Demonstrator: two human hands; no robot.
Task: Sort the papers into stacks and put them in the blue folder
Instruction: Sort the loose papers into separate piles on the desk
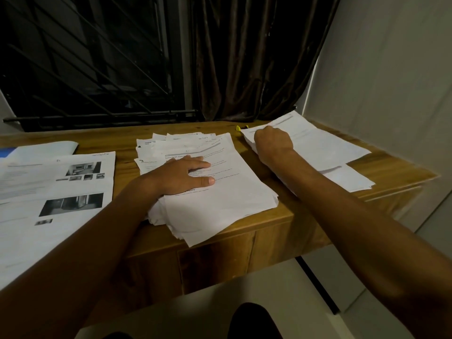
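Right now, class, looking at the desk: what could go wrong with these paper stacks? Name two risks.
1. The middle stack is ragged and overhangs the desk at its front edge; if the left hand pressing it lifts, sheets could slide off.
2. The right hand seems curled on a corner of the right stack, which may crease those sheets.

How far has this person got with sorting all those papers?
Done: a photo-page stack and a right stack are laid out. In hand: the right hand grips a sheet on the right stack; the left hand presses the messy middle pile. Left: that pile, then filling the blue folder at far left.
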